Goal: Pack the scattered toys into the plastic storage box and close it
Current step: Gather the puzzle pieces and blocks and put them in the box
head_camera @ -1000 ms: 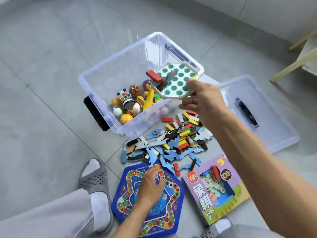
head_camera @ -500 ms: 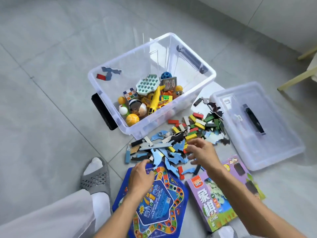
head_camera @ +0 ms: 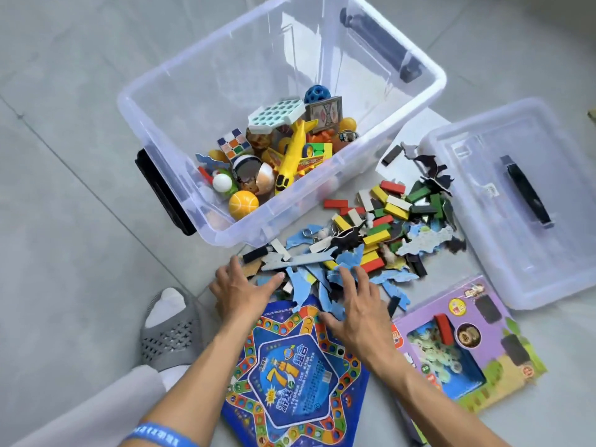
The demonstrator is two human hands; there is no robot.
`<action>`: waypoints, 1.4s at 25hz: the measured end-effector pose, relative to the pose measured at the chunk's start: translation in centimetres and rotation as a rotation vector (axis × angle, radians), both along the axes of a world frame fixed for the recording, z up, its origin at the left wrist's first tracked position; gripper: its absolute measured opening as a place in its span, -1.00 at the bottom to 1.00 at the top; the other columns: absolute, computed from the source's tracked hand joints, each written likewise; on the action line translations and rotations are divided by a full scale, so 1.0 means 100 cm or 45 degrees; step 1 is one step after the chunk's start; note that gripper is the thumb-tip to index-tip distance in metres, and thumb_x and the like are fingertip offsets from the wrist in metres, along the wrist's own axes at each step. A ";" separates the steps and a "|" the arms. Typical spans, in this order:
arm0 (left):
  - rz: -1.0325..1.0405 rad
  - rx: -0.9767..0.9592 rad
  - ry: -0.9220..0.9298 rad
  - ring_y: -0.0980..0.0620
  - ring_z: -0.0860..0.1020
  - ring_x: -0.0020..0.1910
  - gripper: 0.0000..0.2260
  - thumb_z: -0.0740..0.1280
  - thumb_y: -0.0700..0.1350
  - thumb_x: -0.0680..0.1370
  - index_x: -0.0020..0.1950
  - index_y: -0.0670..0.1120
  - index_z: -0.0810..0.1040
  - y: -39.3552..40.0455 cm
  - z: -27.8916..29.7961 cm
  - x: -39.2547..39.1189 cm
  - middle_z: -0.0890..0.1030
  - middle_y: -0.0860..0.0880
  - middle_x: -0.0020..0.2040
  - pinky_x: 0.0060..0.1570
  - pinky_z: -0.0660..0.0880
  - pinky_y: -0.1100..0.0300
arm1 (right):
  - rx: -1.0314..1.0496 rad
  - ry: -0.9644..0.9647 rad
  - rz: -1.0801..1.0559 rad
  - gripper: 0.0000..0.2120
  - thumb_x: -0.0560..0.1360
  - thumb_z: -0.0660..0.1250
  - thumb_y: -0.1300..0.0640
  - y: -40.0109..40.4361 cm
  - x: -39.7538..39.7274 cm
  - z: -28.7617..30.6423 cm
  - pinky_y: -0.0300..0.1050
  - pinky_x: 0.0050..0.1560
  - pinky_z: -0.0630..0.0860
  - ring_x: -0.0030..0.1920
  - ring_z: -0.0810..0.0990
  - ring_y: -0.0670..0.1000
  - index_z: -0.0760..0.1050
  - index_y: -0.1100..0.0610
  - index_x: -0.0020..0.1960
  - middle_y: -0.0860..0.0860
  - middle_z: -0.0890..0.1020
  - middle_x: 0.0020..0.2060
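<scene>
The clear plastic storage box (head_camera: 416,104) stands open on the floor, holding a hexagonal peg board (head_camera: 277,116), a yellow toy plane (head_camera: 292,156), a puzzle cube (head_camera: 233,146) and several balls. In front of it lies a pile of blue puzzle pieces (head_camera: 325,272) and coloured wooden blocks (head_camera: 387,204). My left hand (head_camera: 242,291) rests flat with spread fingers at the pile's near left edge. My right hand (head_camera: 354,304) lies flat on the blue pieces. Neither hand grips anything.
The box's clear lid (head_camera: 516,195) with a black handle lies to the right. A blue star-shaped game board (head_camera: 290,375) sits under my forearms, and a purple game box (head_camera: 467,346) lies at the lower right. My slippered foot (head_camera: 171,327) is at the left.
My right hand dropped the peg board into the box, then came down onto the pile. My left hand slid off the game board up to the pile's edge. The camera moved closer.
</scene>
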State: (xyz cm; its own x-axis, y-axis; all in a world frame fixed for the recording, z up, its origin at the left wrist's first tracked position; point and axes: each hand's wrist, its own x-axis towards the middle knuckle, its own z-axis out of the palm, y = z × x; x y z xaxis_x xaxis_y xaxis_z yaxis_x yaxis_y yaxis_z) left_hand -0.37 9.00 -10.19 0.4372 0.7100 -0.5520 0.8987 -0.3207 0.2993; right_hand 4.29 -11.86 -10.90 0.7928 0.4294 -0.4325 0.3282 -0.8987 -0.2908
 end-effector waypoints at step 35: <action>0.879 -1.297 -1.340 0.03 0.52 -0.33 -0.94 0.38 -0.19 0.51 -0.06 -0.16 0.55 0.005 0.248 0.087 0.51 -0.10 -0.20 -0.36 0.50 0.28 | 1.438 1.216 -1.016 -0.87 0.55 0.34 0.15 0.096 0.119 0.278 -0.12 -0.36 0.64 -0.30 0.66 0.12 0.48 0.21 0.01 0.12 0.56 -0.21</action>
